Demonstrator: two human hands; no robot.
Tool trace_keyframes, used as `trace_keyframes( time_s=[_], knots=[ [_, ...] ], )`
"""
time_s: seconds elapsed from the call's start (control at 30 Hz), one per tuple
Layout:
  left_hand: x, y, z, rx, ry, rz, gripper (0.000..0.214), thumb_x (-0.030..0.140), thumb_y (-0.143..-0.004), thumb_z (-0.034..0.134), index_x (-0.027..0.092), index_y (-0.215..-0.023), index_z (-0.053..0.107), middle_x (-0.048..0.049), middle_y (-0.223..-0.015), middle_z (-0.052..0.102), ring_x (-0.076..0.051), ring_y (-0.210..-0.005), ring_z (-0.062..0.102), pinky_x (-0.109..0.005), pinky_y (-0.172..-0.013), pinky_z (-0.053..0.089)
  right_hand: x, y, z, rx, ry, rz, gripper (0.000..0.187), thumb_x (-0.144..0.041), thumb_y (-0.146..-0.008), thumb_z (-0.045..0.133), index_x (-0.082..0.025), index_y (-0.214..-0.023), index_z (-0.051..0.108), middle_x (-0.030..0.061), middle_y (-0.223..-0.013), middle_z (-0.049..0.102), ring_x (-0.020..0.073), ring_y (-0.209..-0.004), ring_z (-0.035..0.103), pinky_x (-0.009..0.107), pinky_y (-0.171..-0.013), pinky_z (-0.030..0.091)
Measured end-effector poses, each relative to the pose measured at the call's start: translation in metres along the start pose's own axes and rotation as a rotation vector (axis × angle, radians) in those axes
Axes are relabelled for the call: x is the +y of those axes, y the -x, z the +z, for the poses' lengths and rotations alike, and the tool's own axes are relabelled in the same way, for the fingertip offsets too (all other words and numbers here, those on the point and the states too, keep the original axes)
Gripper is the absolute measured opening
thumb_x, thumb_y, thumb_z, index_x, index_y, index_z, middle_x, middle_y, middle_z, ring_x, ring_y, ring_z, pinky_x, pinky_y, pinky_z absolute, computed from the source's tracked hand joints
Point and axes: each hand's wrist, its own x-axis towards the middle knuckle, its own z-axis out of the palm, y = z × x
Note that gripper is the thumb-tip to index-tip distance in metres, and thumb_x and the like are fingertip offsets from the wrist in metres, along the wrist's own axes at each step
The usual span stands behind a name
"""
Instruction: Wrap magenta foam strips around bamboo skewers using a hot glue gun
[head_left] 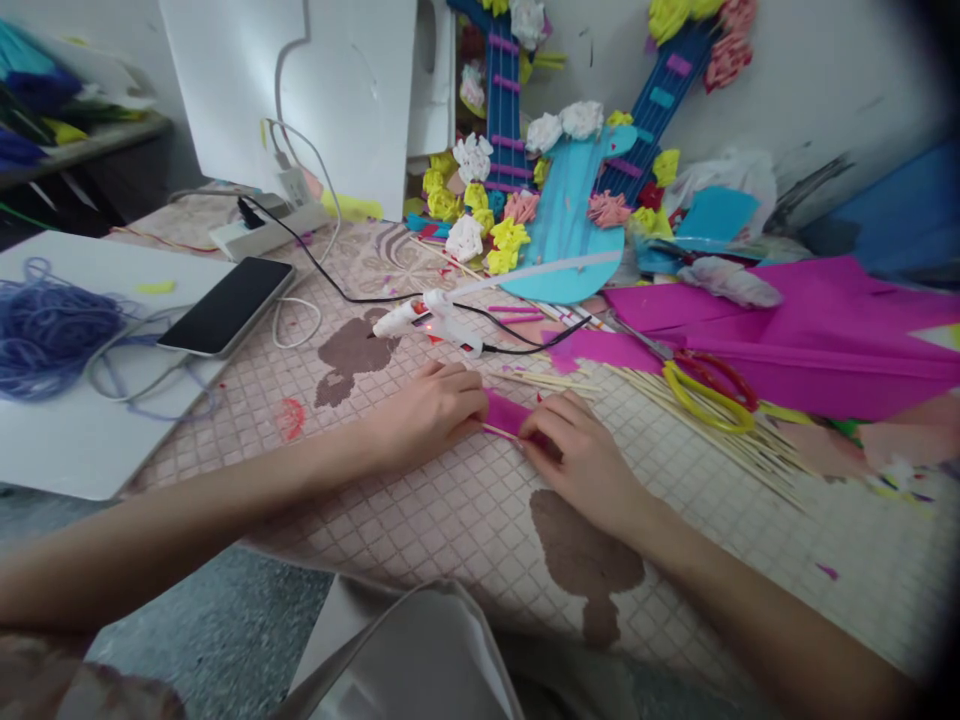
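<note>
Beige and diamond-patterned, the bench [465, 510] carries every item described below. Magenta paper [840, 350] lies spread at right. Left hand [427, 415] and right hand [581, 450] meet near the centre, the fingers of each grasping one end of a magenta strip [507, 412] held between them, close above the bench. Beyond the hands rests a white glue gun [431, 322]; scissors [675, 362] lie to the right. Smallest, a thin stick [499, 432] runs along the strip's near edge.

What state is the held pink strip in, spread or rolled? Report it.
Mostly spread: the pink strip shows a flat face between left hand and right hand; its ends are hidden.
</note>
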Motion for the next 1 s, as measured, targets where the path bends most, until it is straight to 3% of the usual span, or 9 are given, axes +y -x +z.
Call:
trace_keyframes(
  time_s=[0.7,1.0],
  knots=[
    [-0.0031,0.0050,0.0040,0.087,0.125,-0.040,0.007,0.019,-0.087,0.054,0.014,-0.088,0.058,-0.0044,-0.088,0.061,-0.016,-0.083,0.054,-0.029,-0.076,0.041,0.0004,0.0021,0.0021,-0.020,-0.016,0.022,0.011,-0.010,-0.085,0.055,-0.020,-0.080,0.053,0.0041,-0.081,0.056,0.0214,-0.085,0.049,0.037,-0.079,0.043],
    [-0.0049,0.0045,0.0028,0.049,0.107,-0.013,0.012,0.019,-0.090,0.051,0.015,-0.086,0.062,-0.0048,-0.087,0.061,-0.017,-0.086,0.054,-0.031,-0.079,0.040,-0.0019,0.0025,0.0010,-0.010,-0.027,0.043,0.011,-0.015,-0.083,0.061,-0.020,-0.080,0.052,0.0041,-0.083,0.056,0.0216,-0.086,0.049,0.036,-0.078,0.043]
  ],
)
